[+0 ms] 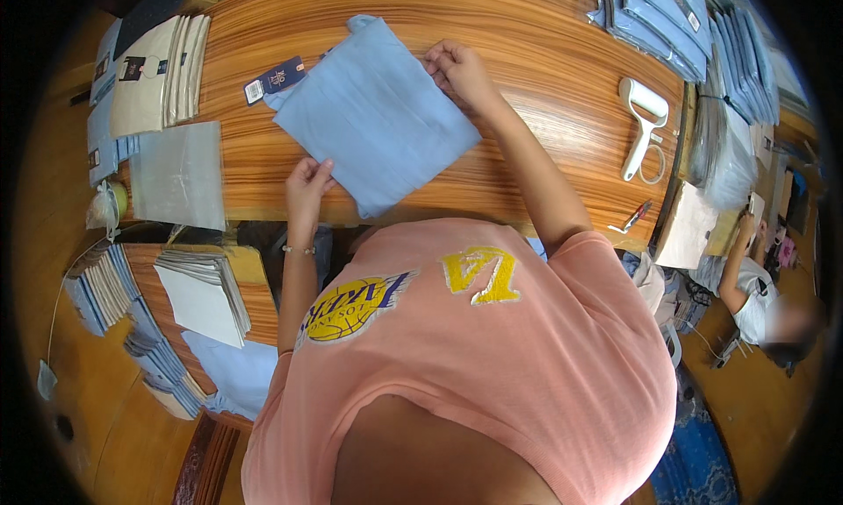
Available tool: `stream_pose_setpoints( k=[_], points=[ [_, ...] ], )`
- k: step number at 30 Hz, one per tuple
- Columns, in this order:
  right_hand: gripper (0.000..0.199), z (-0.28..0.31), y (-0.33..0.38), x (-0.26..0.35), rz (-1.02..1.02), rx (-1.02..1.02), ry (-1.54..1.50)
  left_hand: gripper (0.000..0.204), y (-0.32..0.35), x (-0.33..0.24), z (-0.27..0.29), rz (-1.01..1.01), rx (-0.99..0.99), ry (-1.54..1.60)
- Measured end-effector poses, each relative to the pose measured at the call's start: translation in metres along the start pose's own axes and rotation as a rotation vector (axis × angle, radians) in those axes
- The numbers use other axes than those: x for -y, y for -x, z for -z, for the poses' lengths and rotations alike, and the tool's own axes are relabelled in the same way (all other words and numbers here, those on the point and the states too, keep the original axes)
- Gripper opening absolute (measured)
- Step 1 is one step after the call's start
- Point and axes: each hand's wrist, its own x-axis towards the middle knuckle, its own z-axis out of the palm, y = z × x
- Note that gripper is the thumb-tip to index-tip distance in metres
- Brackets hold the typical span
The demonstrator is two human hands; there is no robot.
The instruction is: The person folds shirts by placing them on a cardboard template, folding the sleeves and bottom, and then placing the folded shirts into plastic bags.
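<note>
A light blue folded garment [378,110] lies at a slant on the wood-grain table in front of me. A dark blue hang tag [274,81] sticks out beside its left corner. My left hand [307,189] grips the near left edge of the cloth, thumb on top and the other fingers partly hidden. At the far right edge, my right hand [458,73] has its fingers curled and pinched on the cloth.
Left of the garment are a clear plastic bag [178,173] and a stack of beige folded garments [162,79]. A white lint roller [645,123] and small snips [634,217] lie on the right. Bagged blue garments [659,22] are piled far right; another person [751,299] sits beyond.
</note>
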Motion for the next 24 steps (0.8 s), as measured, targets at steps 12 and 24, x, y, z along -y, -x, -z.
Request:
stream_pose_setpoints(
  k=[12, 24],
  points=[
    [0.01, -0.008, 0.003, 0.015, 0.153, -0.088, 0.455, 0.015, -0.003, 0.003, 0.001, 0.061, 0.028, 0.116],
    [0.029, 0.021, 0.014, 0.005, 0.222, -0.132, 0.374, 0.019, 0.014, 0.026, -0.002, -0.243, -0.17, 0.073]
  ],
)
